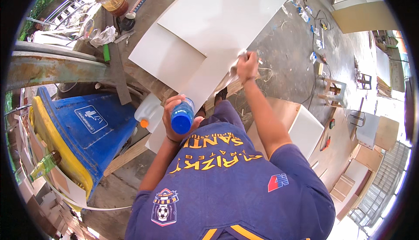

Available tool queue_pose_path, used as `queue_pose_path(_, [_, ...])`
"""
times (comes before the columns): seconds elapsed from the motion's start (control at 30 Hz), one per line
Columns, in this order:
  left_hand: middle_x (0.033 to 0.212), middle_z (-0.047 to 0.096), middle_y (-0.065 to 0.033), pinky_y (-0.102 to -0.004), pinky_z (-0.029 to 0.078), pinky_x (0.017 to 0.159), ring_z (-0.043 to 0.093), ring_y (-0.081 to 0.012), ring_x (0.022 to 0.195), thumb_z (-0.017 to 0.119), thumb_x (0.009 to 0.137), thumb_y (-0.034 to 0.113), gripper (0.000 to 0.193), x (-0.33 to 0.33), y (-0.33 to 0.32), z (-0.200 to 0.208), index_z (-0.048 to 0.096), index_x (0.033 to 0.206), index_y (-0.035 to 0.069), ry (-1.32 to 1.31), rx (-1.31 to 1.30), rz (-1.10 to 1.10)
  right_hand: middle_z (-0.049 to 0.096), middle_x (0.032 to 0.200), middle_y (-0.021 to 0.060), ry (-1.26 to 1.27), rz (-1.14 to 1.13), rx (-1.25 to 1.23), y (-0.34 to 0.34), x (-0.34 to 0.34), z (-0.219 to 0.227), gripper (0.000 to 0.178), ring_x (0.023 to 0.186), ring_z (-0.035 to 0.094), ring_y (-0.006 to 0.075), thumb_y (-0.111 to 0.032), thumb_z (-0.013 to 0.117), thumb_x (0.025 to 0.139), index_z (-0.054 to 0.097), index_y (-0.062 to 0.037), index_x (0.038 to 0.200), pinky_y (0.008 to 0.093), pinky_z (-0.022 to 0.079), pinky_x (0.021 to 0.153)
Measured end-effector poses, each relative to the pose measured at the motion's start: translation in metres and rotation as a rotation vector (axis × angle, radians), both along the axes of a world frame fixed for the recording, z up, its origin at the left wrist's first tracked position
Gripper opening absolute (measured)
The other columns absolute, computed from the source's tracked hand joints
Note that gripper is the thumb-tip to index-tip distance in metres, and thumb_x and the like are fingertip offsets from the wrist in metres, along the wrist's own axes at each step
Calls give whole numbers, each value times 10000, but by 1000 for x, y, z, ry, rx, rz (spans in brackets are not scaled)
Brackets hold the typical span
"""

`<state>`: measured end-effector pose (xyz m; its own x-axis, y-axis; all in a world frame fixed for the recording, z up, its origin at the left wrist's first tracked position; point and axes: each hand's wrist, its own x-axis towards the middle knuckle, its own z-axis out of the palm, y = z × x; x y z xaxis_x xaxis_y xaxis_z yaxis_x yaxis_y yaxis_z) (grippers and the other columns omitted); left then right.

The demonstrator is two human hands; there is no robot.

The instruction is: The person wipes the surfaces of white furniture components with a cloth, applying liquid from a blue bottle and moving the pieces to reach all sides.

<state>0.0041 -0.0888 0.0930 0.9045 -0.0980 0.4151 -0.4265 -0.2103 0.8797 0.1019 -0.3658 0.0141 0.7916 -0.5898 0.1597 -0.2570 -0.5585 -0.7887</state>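
Note:
My left hand (167,111) is wrapped round a clear plastic bottle (186,106) with a blue cap (181,123), cap end toward me. A crumpled white cloth (233,70) is gripped in my right hand (247,67), at the right edge of a large white panel (235,15). Whether the cloth presses on the panel's face or its edge, I cannot tell. A smaller white board (163,56) shows beside a step on the panel's left part. The bottle is close to the panel's near end.
A blue bin (94,122) with a yellow rim lies on the left, beside a white jug (150,113) with an orange cap. At my right stands a white-and-wood cabinet box (286,122). Cables (315,76) and litter lie on the concrete floor near a small wooden stool (334,92).

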Motion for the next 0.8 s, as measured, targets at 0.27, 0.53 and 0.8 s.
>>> queue_pose_path(0.27, [1179,510,-124,-390,441,915,520,-266,1076,860,658,339,785,-16,12,-52,402,1238,76,42,79,34,540,733,119,19,128,108,42,-47,1,167,654,529,217,-82,618,811,486,-15,888,359,444,613])
queue_pose_path(0.53, [1153,544,-137,-372,460,919,559,-280,1060,871,628,301,760,-12,10,-65,460,1220,61,42,122,56,610,812,214,38,-21,-24,-22,21,4,189,756,595,370,-139,585,828,507,-14,947,438,472,690])
queue_pose_path(0.8, [1139,547,-128,-370,463,912,560,-266,1049,864,641,303,740,-14,6,-65,465,1216,63,72,103,76,548,724,152,53,162,156,59,-68,3,164,645,567,265,-91,598,817,475,-28,906,377,456,610])
